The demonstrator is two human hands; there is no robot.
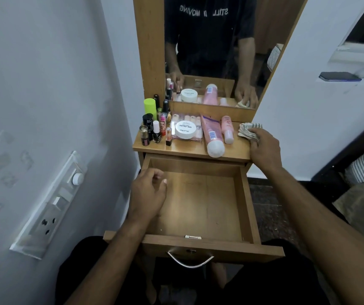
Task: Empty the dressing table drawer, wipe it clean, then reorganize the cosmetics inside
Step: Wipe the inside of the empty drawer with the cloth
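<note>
The wooden drawer (246, 201) is pulled out and has nothing inside. My left hand (147, 194) hovers over its left wall, fingers loosely curled, holding nothing. My right hand (264, 146) rests on the right end of the dressing table top (190, 150), gripping a striped cloth (246, 129). On the top lie a pink tube (212, 135), a small pink bottle (227, 128), a white round jar (185, 129) on a clear box (177, 119), and several small bottles and lipsticks (154, 126) at the left.
A mirror (209, 51) stands behind the table top. A white wall with a switch panel (51, 205) is close on the left. A shelf with a dark phone (339, 76) is at the right. The drawer's metal handle (190, 260) faces me.
</note>
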